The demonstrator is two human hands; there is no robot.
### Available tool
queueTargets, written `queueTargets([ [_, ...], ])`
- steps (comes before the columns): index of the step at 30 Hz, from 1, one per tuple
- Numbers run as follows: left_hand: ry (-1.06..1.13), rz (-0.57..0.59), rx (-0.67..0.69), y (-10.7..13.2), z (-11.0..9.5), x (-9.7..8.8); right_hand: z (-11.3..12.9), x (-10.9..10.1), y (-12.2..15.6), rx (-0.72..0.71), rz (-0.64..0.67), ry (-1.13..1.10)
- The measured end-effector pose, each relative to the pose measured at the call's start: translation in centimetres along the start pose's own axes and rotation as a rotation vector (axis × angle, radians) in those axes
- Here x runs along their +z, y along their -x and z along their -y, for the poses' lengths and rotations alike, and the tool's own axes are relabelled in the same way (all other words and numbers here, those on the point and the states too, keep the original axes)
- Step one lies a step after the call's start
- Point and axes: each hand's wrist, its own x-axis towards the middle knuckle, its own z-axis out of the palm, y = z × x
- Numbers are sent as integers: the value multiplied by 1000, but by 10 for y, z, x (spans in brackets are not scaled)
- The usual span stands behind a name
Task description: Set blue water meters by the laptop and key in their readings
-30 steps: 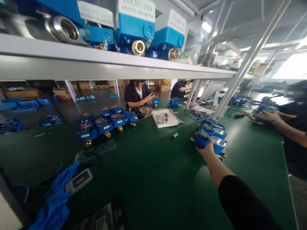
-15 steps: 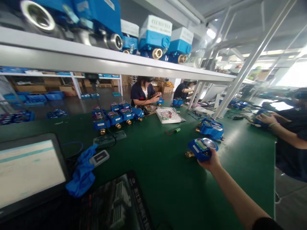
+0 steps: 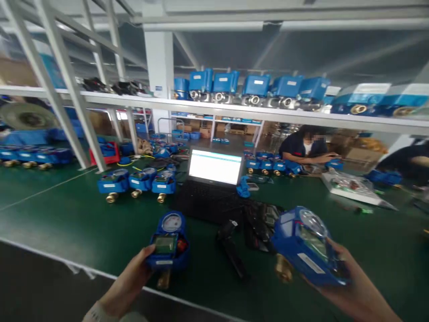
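My left hand (image 3: 136,268) grips a blue water meter (image 3: 169,243) by its left side, thumb beside the small display. This meter has a round dial at its far end, red wiring inside and a brass pipe end pointing toward me. In my right hand (image 3: 348,277) a second blue water meter (image 3: 306,246) is held tilted above the table, its brass fitting toward the lower left and a white label on its side. A black handheld scanner (image 3: 231,250) lies between the two meters. Fingers under both meters are hidden.
An open laptop (image 3: 214,167) stands beyond the scanner, with a blue cloth (image 3: 243,187) at its right. Several blue meters (image 3: 136,181) sit at its left. A shelf (image 3: 214,106) of meters crosses above. A white tray (image 3: 355,188) lies right; a co-worker (image 3: 303,147) sits behind.
The view has swung left. The meter in my right hand is now nearer to me, in front of the mat. My left hand, out of view before, now shows holding another meter.
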Motion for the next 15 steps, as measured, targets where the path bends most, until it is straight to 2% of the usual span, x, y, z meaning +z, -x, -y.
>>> queueTargets([
  [2, -34, 36, 33, 4, -11, 1, 0, 66, 28, 145, 85, -107],
  [4, -52, 73, 68, -1, -17, -3, -6, 122, 49, 282, 240, -160],
  [7, -74, 116, 110, -13, -19, -18, -24, 180, 60, 405, 457, -180],
  [10, -85, 126, 110, -21, -18, -27, -44, 210, 49, 480, 536, -127],
  [15, -68, 151, 121, -22, -17, -26, -63, 229, 18, 525, 622, 5],
])
